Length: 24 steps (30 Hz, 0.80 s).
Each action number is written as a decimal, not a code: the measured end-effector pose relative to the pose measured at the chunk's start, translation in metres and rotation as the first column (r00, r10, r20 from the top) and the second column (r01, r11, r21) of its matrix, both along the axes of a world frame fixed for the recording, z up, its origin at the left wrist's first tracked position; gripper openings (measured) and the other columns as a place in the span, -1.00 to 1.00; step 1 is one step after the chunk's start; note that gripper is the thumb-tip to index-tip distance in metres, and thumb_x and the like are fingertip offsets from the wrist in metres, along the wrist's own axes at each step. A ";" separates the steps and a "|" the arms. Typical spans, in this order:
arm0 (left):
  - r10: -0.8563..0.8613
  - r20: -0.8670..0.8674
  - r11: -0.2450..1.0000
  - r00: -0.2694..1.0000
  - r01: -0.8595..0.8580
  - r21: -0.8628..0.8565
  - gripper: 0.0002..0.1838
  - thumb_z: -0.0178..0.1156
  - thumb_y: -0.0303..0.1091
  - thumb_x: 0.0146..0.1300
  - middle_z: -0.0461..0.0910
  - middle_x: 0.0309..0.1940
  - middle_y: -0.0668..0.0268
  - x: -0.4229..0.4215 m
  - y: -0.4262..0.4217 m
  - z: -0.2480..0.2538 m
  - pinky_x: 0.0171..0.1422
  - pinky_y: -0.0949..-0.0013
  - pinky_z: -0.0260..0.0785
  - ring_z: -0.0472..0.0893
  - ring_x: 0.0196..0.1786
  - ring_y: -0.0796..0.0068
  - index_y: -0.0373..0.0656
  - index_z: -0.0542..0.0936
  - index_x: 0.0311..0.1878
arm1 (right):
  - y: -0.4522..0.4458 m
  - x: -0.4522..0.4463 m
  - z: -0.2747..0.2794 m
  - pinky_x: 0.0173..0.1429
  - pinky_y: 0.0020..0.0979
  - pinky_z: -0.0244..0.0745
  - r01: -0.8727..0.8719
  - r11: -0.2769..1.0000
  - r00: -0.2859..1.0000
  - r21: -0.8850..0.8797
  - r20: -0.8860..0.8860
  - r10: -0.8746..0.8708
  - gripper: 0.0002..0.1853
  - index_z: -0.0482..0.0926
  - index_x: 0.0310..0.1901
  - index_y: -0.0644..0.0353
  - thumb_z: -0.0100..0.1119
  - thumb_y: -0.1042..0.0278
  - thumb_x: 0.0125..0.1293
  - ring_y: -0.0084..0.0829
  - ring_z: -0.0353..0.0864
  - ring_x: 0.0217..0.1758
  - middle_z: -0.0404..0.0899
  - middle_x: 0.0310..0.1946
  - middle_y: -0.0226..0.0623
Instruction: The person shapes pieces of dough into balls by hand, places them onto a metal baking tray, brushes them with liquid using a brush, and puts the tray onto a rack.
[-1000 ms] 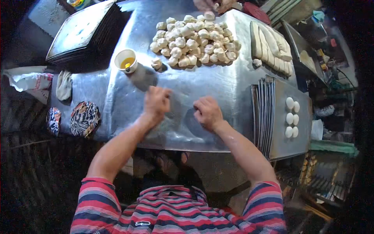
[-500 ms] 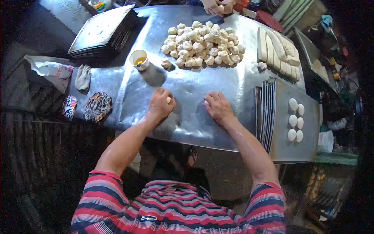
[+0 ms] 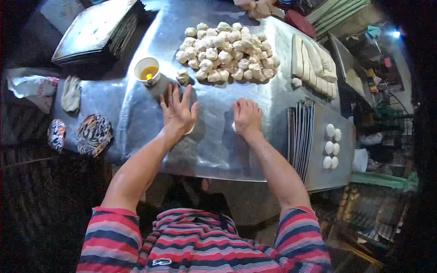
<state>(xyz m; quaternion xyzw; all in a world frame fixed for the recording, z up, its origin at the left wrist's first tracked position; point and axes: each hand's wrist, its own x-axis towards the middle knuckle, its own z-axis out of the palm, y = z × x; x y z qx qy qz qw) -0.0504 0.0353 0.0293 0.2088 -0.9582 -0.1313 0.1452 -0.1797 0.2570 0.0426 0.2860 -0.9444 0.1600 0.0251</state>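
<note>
My left hand [image 3: 179, 110] lies palm down on the metal table with its fingers spread, a bit of white dough [image 3: 189, 131] showing under its heel. To its right, my right hand [image 3: 247, 116] is cupped over the table, fingers bent, with a sliver of white dough [image 3: 234, 127] at its left edge. Beyond both hands rises a heap of dough pieces [image 3: 224, 57]. One loose piece [image 3: 182, 76] sits by a white cup [image 3: 155, 80] of yellow liquid, just past my left fingertips.
Stacked trays [image 3: 93, 29] stand at the back left, patterned cloths [image 3: 94, 135] at the left. On the right are dough strips [image 3: 312, 61], upright trays [image 3: 300, 132] and a tray [image 3: 322, 175] with several white dough balls. Another person's hands [image 3: 259, 8] show at the top.
My left hand has opened from a curled shape and spread flat, reaching nearer the cup. My right hand's fingers now point more forward. The view has shifted too.
</note>
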 end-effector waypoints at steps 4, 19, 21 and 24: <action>-0.032 -0.025 0.994 0.999 0.035 0.105 -0.23 0.18 0.08 0.49 0.10 0.67 -0.21 0.006 0.003 0.001 0.72 -0.49 -0.31 -0.04 0.75 -0.24 -0.04 0.29 0.65 | 0.006 0.005 -0.015 0.31 0.14 0.32 -0.017 0.993 0.993 0.116 -0.111 0.030 -0.64 0.60 0.05 0.00 0.03 -0.09 0.59 -0.06 0.57 0.20 0.65 0.02 -0.19; -0.048 0.050 0.909 0.998 0.023 0.417 -0.27 0.15 0.17 0.48 0.17 0.66 -0.11 0.013 -0.019 0.020 0.68 -0.30 -0.10 0.18 0.65 -0.20 0.03 0.37 0.59 | -0.001 -0.009 -0.014 0.10 -0.02 0.40 -0.008 0.987 0.998 -0.158 -0.065 -0.002 -0.72 0.63 -0.02 0.03 0.16 0.00 0.55 -0.10 0.58 0.02 0.65 -0.16 -0.22; -0.171 0.044 0.906 0.984 0.140 0.400 -0.37 0.24 0.12 0.42 0.33 0.57 -0.12 0.033 -0.044 0.019 0.62 -0.21 0.08 0.32 0.55 -0.23 -0.02 0.56 0.42 | 0.017 -0.002 -0.015 0.18 0.00 0.41 -0.023 0.978 0.986 -0.206 -0.166 -0.012 -0.74 0.63 0.00 0.07 0.21 0.08 0.50 0.00 0.57 0.06 0.64 -0.03 -0.14; -0.238 -0.134 0.964 0.962 0.250 0.087 -0.58 0.42 -0.06 0.29 0.57 0.34 -0.12 0.081 -0.027 0.004 0.48 -0.13 0.28 0.48 0.38 -0.26 -0.16 0.73 0.07 | 0.069 0.054 -0.004 0.22 0.05 0.43 -0.111 0.965 0.992 -0.236 0.035 0.123 -0.72 0.62 0.02 0.10 0.34 0.18 0.39 0.06 0.57 0.05 0.64 -0.01 -0.07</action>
